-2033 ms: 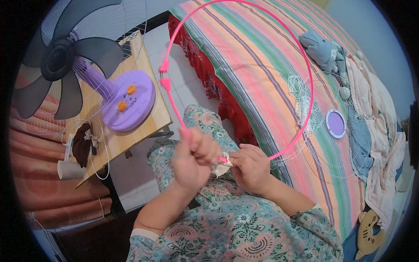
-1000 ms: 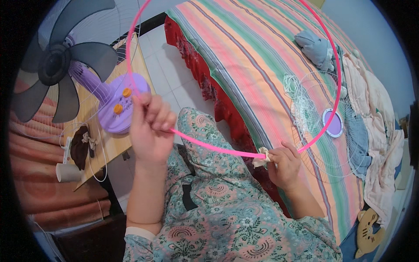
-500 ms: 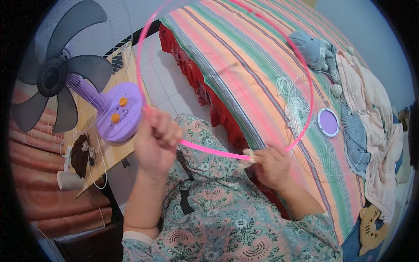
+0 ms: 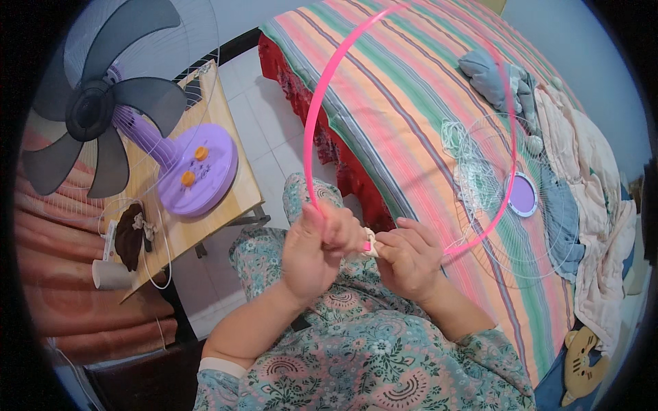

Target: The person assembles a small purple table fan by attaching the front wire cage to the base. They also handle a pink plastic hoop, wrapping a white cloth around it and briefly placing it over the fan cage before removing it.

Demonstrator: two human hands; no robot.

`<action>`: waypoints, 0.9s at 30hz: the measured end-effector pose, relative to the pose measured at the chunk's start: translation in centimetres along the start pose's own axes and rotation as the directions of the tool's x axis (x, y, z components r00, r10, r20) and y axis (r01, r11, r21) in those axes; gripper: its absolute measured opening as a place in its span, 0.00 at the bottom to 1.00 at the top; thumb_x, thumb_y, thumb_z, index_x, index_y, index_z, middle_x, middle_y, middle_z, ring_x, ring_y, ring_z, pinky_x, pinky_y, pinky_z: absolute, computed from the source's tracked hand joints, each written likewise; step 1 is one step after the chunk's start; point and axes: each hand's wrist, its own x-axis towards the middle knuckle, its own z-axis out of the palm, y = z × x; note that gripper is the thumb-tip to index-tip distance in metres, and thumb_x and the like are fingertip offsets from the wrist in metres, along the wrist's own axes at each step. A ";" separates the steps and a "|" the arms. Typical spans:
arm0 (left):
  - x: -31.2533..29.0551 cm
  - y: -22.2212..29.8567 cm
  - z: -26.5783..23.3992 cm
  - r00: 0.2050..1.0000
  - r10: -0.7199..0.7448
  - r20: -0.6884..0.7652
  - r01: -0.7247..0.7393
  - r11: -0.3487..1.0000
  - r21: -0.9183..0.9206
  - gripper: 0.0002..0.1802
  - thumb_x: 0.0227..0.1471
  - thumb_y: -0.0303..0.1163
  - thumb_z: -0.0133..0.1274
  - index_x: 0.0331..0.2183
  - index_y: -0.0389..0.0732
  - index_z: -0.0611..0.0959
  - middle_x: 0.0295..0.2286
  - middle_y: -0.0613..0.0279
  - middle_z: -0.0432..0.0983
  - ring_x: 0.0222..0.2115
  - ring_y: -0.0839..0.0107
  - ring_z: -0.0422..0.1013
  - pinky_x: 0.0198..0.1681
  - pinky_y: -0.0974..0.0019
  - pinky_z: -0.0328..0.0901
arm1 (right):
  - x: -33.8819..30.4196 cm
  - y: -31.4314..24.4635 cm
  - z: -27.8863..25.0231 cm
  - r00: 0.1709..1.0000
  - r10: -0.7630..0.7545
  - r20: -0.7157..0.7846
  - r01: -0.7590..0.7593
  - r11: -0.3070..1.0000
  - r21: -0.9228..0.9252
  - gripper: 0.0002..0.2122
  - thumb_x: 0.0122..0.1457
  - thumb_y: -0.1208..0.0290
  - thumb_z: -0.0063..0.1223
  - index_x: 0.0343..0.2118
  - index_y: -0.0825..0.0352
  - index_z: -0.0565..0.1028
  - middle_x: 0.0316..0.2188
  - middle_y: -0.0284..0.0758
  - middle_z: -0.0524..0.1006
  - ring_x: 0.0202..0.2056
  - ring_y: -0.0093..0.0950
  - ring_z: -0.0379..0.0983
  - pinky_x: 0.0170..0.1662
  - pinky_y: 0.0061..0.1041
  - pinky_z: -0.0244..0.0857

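A thin pink plastic ring (image 4: 314, 123) is held up over my lap, its far side reaching above the bed. My left hand (image 4: 312, 246) is closed around the near left part of the ring. My right hand (image 4: 411, 260) pinches the ring's near edge, close beside the left. Between them, a small cream-coloured piece (image 4: 371, 243) that looks like crumpled cloth wraps the ring at my right fingertips. To the left stands a fan with dark blades (image 4: 89, 109) and a purple base (image 4: 223, 175) with two orange knobs; no grille covers its front.
The fan rests on a wooden table (image 4: 240, 185), with a brown cloth (image 4: 129, 236) and white cup (image 4: 113, 275) nearby. On the striped bed (image 4: 411, 137) lie a round wire grille with a purple centre (image 4: 524, 194), a bundle of white cord (image 4: 473, 181) and crumpled bedding (image 4: 582, 157).
My left hand has slid along the ring to the right, close to my right hand. The ring has shifted right, and the cream piece sits nearer the left hand.
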 end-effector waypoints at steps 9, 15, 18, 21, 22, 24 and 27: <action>3.1 6.3 -5.3 0.978 0.094 -0.188 -0.151 0.936 -0.318 0.21 0.63 0.47 0.32 0.22 0.46 0.63 0.15 0.73 0.50 0.15 0.80 0.48 0.23 0.74 0.50 | -4.7 4.3 -4.6 0.991 0.087 0.098 -0.062 0.970 -0.237 0.09 0.45 0.78 0.58 0.30 0.62 0.72 0.27 0.29 0.76 0.29 0.26 0.74 0.43 0.32 0.67; 0.2 -1.7 -0.6 0.989 -0.127 -0.073 0.103 0.957 -0.273 0.18 0.63 0.46 0.33 0.28 0.43 0.66 0.19 0.66 0.61 0.22 0.70 0.60 0.33 0.68 0.59 | -1.0 0.7 -0.1 0.999 0.036 -0.016 -0.037 0.996 -0.086 0.09 0.44 0.78 0.58 0.30 0.64 0.72 0.29 0.31 0.76 0.28 0.27 0.73 0.41 0.30 0.68; 0.4 -1.4 -1.1 0.998 -0.022 -0.059 0.013 0.990 -0.138 0.23 0.61 0.52 0.35 0.24 0.43 0.65 0.17 0.68 0.55 0.20 0.73 0.54 0.29 0.68 0.55 | -0.4 0.9 0.7 1.000 0.003 -0.008 -0.003 0.999 -0.039 0.08 0.45 0.78 0.57 0.30 0.65 0.72 0.28 0.31 0.76 0.28 0.27 0.73 0.40 0.29 0.68; 1.2 0.8 -2.2 0.985 0.024 -0.170 -0.038 0.996 -0.084 0.24 0.60 0.52 0.36 0.20 0.45 0.62 0.15 0.72 0.48 0.16 0.77 0.47 0.22 0.71 0.48 | -1.4 1.6 0.4 0.999 -0.001 0.045 0.005 0.996 -0.085 0.06 0.47 0.77 0.54 0.29 0.64 0.72 0.28 0.30 0.76 0.28 0.27 0.73 0.41 0.30 0.68; 1.6 1.5 -3.4 0.976 0.027 -0.216 -0.053 0.992 -0.115 0.24 0.60 0.51 0.36 0.20 0.45 0.62 0.15 0.72 0.48 0.15 0.78 0.46 0.22 0.72 0.47 | -2.0 2.3 -0.4 0.997 0.025 0.067 -0.017 0.992 -0.124 0.06 0.47 0.77 0.54 0.29 0.64 0.72 0.28 0.30 0.76 0.28 0.27 0.73 0.41 0.30 0.68; 2.2 3.5 -5.7 0.967 0.060 -0.248 -0.103 0.981 -0.167 0.22 0.62 0.48 0.35 0.21 0.46 0.61 0.14 0.73 0.46 0.14 0.80 0.44 0.21 0.73 0.46 | -3.4 3.8 -2.6 0.988 0.061 0.142 -0.034 0.982 -0.184 0.07 0.46 0.77 0.55 0.29 0.62 0.72 0.28 0.30 0.77 0.29 0.28 0.74 0.43 0.31 0.67; 2.7 6.8 -8.4 0.958 0.120 -0.261 -0.182 0.956 -0.230 0.19 0.62 0.45 0.36 0.22 0.46 0.63 0.15 0.73 0.47 0.15 0.81 0.45 0.21 0.74 0.48 | -5.3 5.4 -5.2 0.990 0.082 0.114 -0.048 0.960 -0.277 0.07 0.46 0.78 0.55 0.29 0.62 0.71 0.28 0.30 0.77 0.29 0.28 0.74 0.45 0.32 0.67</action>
